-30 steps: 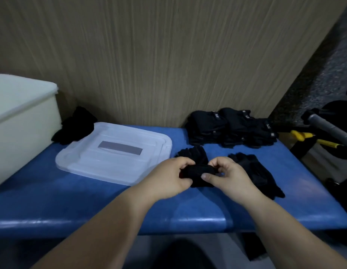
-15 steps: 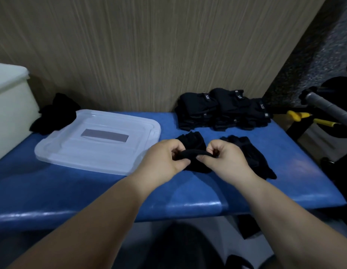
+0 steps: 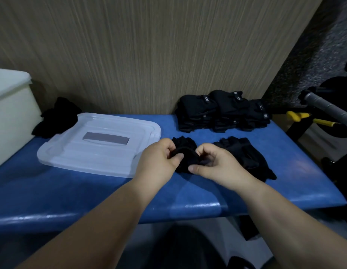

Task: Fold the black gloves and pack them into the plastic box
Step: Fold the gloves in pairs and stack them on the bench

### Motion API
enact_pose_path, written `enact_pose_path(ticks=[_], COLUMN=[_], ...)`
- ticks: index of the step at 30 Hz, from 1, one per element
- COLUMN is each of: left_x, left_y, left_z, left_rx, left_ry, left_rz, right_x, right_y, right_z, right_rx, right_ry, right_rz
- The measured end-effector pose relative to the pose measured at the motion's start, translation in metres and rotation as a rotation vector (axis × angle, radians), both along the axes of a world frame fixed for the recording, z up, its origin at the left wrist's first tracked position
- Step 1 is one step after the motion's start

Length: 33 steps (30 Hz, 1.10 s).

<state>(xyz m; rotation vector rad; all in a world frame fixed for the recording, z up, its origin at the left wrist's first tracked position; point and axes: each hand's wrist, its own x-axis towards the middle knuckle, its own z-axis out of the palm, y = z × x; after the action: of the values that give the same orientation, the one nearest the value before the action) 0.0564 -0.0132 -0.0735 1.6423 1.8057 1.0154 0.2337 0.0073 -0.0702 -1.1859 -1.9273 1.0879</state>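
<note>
While both hands meet over the middle of the blue padded bench (image 3: 285,171), I read the small black fabric glove (image 3: 185,154) as bunched between them, its long axis running left to right. The left hand (image 3: 159,162) pinches its left end with curled fingers; the right hand (image 3: 213,164) pinches the right end. The white plastic box (image 3: 11,117) stands well off to the left, past the clear plastic lid (image 3: 95,144), so I judge the left hand nearer for packing.
</note>
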Motion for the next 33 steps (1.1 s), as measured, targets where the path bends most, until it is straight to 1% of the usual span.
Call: enact_pose_path(ticks=[2, 5, 8, 14, 20, 23, 33], left_x=[-0.001, -0.002, -0.002, -0.002, -0.004, -0.003, -0.001], left_y=[0.0, 0.0, 0.0, -0.002, -0.002, -0.003, -0.004], left_z=[0.0, 0.001, 0.0, 0.002, 0.005, 0.006, 0.007], left_rx=[-0.012, -0.024, -0.033, -0.093, -0.058, -0.054, -0.024], left_ry=[-0.011, -0.008, -0.016, -0.178, -0.076, -0.04, 0.003], left_rz=[-0.007, -0.02, -0.041, -0.14, -0.037, -0.036, -0.029], right_x=[0.0, -0.002, -0.002, -0.003, -0.004, -0.004, -0.008], right_y=[0.0, 0.001, 0.003, 0.004, 0.003, 0.001, -0.004], right_z=[-0.002, -0.006, -0.006, -0.005, -0.002, 0.002, 0.007], right_rx=[-0.009, 0.067, 0.119, 0.142, 0.121, 0.118, 0.141], right_ry=[-0.032, -0.101, -0.121, -0.117, -0.087, -0.09, -0.209], right_rz=[0.012, -0.072, -0.13, -0.221, -0.318, -0.332, -0.323])
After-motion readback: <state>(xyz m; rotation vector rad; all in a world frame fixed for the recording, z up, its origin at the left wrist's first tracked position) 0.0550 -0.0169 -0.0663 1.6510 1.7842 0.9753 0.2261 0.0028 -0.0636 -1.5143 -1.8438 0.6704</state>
